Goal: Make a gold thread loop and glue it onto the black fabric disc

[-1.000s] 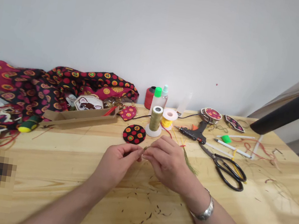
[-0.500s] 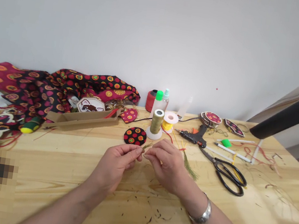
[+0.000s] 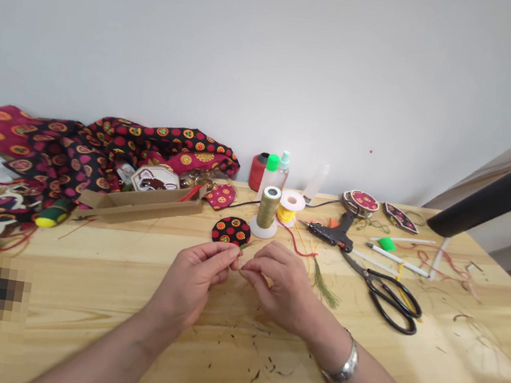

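My left hand (image 3: 195,275) is closed in a pinch on a small wisp of olive-green thread (image 3: 250,244), which pokes out above the fingertips. Close beside it, my right hand (image 3: 282,285) is also pinched, seemingly on a fine strand of the same thread; the strand is barely visible. Just beyond the hands stands a spool of olive thread (image 3: 268,211). A round black patch with red and yellow motifs (image 3: 230,231) lies behind my left fingers. To the right of my right hand rests a green tassel (image 3: 324,285) with a red cord (image 3: 298,244).
Black-handled scissors (image 3: 395,302) and a glue gun (image 3: 333,234) lie at right. Beside the olive spool is a yellow cord spool (image 3: 288,209); a green-capped bottle (image 3: 269,177) stands behind. Patterned cloth (image 3: 147,143) and a cardboard tray (image 3: 147,206) fill the left. A black cylinder (image 3: 494,201) juts in.
Both hands have shifted slightly left, still close together. The fingertips have drawn a little apart, and more of the red cord beside my right hand shows.
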`<state>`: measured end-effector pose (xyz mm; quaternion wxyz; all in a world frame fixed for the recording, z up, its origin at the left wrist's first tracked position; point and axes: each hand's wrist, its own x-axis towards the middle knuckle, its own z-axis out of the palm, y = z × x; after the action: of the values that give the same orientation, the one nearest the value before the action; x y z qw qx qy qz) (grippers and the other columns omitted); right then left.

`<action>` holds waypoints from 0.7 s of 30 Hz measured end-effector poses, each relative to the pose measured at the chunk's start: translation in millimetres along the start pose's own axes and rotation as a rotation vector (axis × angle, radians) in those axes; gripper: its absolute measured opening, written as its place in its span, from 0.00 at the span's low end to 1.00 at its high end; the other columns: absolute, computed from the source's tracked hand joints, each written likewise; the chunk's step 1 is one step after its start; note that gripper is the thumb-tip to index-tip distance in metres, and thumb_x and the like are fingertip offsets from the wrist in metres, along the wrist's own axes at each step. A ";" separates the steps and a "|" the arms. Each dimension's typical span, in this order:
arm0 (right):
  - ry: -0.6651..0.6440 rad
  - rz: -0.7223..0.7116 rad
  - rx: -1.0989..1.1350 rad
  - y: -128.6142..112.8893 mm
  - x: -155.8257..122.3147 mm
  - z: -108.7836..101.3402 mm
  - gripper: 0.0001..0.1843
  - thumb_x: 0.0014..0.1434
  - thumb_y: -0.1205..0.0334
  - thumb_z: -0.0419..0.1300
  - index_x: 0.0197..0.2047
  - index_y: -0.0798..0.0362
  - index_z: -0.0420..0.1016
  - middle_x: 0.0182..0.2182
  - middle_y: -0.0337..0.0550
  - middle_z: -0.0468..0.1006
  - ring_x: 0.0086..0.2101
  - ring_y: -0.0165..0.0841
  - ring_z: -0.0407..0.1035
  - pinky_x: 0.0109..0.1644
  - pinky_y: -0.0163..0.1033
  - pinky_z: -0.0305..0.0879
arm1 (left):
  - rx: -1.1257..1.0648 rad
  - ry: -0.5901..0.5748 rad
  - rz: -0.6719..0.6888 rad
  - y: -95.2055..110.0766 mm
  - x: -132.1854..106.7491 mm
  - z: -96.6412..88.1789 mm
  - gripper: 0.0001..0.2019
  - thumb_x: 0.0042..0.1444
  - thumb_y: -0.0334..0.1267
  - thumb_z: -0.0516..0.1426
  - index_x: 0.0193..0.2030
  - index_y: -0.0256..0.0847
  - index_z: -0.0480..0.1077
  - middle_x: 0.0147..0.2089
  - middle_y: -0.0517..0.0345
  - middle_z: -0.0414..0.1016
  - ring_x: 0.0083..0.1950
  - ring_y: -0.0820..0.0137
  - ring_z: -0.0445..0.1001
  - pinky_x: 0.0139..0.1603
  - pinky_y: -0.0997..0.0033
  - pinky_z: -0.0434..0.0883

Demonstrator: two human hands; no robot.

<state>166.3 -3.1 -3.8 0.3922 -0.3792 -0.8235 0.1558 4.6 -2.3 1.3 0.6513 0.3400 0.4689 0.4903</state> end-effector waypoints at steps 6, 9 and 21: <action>-0.014 0.473 0.178 4.0 6.1 -8.5 0.06 0.53 0.66 0.57 0.26 0.56 0.74 0.24 0.40 0.73 0.26 0.28 0.64 0.30 0.34 0.60 | 0.016 0.027 0.009 2.7 -0.6 3.2 0.08 0.43 0.37 0.65 0.26 0.34 0.75 0.23 0.61 0.70 0.21 0.81 0.56 0.21 0.79 0.53; 0.004 0.685 0.368 7.7 8.7 -11.6 0.09 0.53 0.59 0.58 0.29 0.56 0.75 0.22 0.38 0.72 0.22 0.26 0.60 0.26 0.33 0.56 | 0.035 0.039 0.018 2.6 -0.9 3.0 0.08 0.43 0.38 0.65 0.26 0.35 0.75 0.23 0.61 0.70 0.21 0.80 0.57 0.22 0.78 0.54; 0.089 0.828 0.795 4.3 12.2 -14.8 0.16 0.44 0.51 0.66 0.21 0.56 0.74 0.17 0.34 0.65 0.21 0.24 0.52 0.27 0.33 0.50 | 0.451 0.093 0.237 0.4 -5.3 -1.3 0.08 0.49 0.42 0.60 0.28 0.39 0.75 0.26 0.60 0.73 0.30 0.72 0.67 0.33 0.74 0.63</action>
<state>174.8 8.3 9.8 0.4453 -0.4998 -0.4672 0.5777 2.8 -7.4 2.7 0.4749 0.5065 0.5527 0.4610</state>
